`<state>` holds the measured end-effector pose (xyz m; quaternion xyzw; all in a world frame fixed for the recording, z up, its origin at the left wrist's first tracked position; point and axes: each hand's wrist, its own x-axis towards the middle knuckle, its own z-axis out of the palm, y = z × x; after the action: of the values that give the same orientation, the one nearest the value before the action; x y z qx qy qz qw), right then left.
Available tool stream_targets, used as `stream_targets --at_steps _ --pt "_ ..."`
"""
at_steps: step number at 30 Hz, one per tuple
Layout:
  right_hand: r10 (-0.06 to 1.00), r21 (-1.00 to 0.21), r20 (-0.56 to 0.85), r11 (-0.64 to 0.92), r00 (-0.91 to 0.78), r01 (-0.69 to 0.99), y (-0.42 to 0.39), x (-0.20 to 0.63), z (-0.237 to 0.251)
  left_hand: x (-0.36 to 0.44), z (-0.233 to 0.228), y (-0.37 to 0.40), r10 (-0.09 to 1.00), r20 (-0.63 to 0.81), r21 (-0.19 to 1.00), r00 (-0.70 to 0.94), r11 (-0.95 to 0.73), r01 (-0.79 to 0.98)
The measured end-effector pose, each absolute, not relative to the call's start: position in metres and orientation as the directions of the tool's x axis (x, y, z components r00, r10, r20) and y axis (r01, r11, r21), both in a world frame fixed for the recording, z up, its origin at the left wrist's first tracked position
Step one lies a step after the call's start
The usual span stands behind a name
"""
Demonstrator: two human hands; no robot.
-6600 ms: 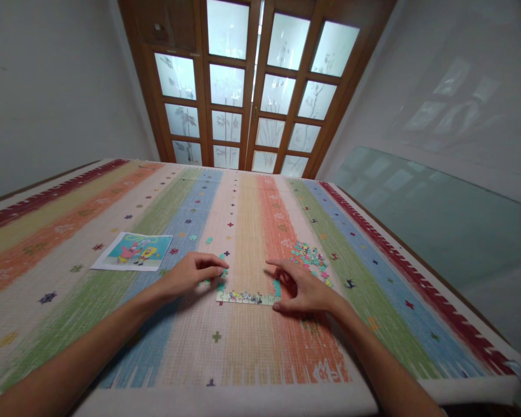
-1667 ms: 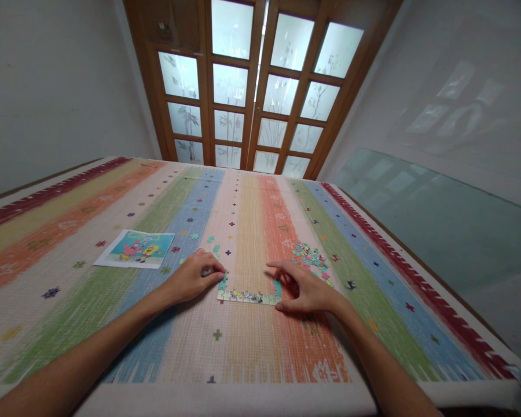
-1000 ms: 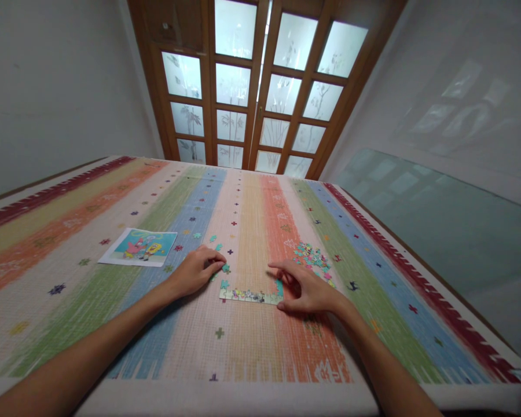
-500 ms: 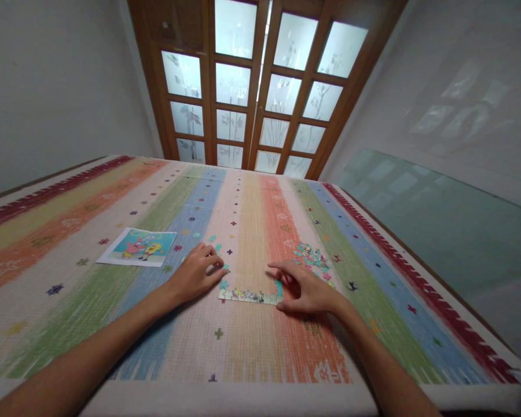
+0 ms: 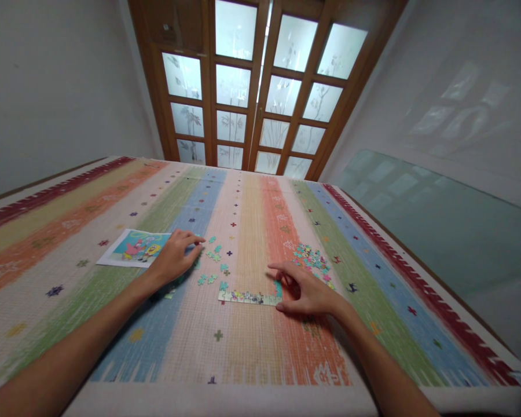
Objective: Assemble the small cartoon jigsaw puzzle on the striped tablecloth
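The joined puzzle strip [image 5: 248,297] lay toward the near edge of the tabletop [image 5: 252,347], about midway between the left and right edges. Its long axis ran roughly parallel to the near edge, with a short teal upright at each end pointing toward the far edge.

The right hand [image 5: 308,288] was the nearer one. It sat at the strip's right end, its thumb seeming to touch that corner; thumb and forefinger stood apart, with nothing visibly gripped between them.

The left hand [image 5: 176,253] was well apart from the strip, farther from the near edge and toward the left edge, so that the strip lay to its right and nearer the person. It covered the right side of a printed picture [image 5: 134,249]. Whether it held a piece could not be told.

Loose teal pieces [image 5: 211,279] lay scattered between the left hand and the strip. Beyond the right hand, toward the far edge, was a heap of mixed pieces [image 5: 311,258].
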<state>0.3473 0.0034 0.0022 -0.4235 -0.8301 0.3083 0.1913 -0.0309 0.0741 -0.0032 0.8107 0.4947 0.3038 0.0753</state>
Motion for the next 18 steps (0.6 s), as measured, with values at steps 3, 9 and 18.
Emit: stream_targets --at_steps 3,9,18 --pt "0.826 -0.684 0.061 0.444 -0.561 0.579 0.003 0.346 0.002 -0.035 -0.006 0.082 0.845 0.395 0.408 0.36 -0.513 0.755" --pt "0.832 -0.682 0.059 0.437 -0.552 0.586 0.003 0.344 0.003 -0.043 0.002 0.109 0.834 0.371 0.379 0.407 -0.537 0.754" --pt "0.838 -0.696 0.065 0.428 -0.543 0.577 0.003 0.345 0.001 -0.031 -0.002 0.152 0.772 0.183 0.255 0.608 -0.635 0.73"
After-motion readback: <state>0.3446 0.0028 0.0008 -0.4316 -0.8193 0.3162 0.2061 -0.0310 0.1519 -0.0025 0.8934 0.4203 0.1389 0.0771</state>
